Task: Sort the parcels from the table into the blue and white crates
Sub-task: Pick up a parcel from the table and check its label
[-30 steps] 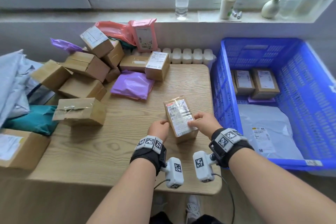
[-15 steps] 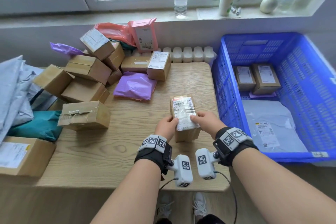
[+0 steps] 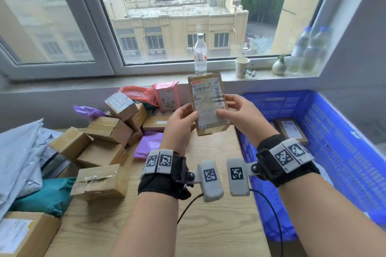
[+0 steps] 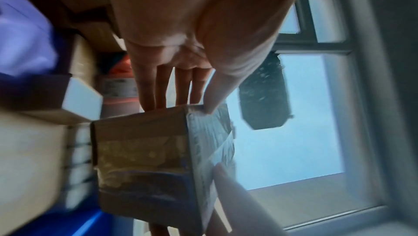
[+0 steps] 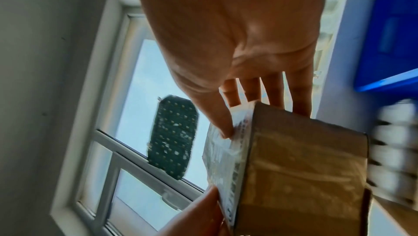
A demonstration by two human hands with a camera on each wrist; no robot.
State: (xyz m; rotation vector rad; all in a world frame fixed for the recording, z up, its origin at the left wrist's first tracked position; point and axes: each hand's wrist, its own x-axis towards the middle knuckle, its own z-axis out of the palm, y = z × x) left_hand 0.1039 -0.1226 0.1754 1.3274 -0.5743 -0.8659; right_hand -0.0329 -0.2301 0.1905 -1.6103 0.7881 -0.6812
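Observation:
A small cardboard parcel (image 3: pixel 208 102) with a white shipping label is held up in the air above the table's far edge, its label facing me. My left hand (image 3: pixel 183 119) pinches its left side, thumb on the label and fingers behind. My right hand (image 3: pixel 240 115) pinches its right side the same way. The wrist views show the parcel (image 4: pixel 153 164) (image 5: pixel 294 168) from below, with a thumb on the label edge. The blue crate (image 3: pixel 342 152) stands to the right and holds two small boxes (image 3: pixel 292 131). No white crate is in view.
A pile of cardboard boxes (image 3: pixel 108 146), a purple bag (image 3: pixel 148 146), pink bags (image 3: pixel 167 96) and grey and teal bags (image 3: pixel 25 162) cover the left of the wooden table (image 3: pixel 208 225). A bottle (image 3: pixel 200 54), cup (image 3: pixel 242 67) and vase stand on the windowsill.
Both hands have lifted the parcel off the table and tipped it upright toward me. The head view has swung up toward the window.

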